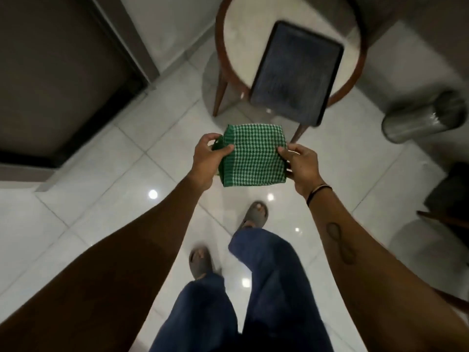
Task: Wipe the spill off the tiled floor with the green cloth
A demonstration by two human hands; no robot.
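A folded green-and-white checked cloth [253,154] hangs in the air at waist height, held between both hands. My left hand [208,158] pinches its left edge, thumb on top. My right hand [300,165] grips its right edge. Below them lies the glossy white tiled floor [106,199], with ceiling lights reflected in it. I cannot pick out a spill on the tiles. My legs in blue trousers and grey slippers [255,214] stand on the floor under the cloth.
A round table [236,39] with wooden legs stands just ahead, a dark tray [297,72] on it. A metal bin [426,118] is at the right, a dark seat [451,196] at the right edge, a dark door [58,80] at the left.
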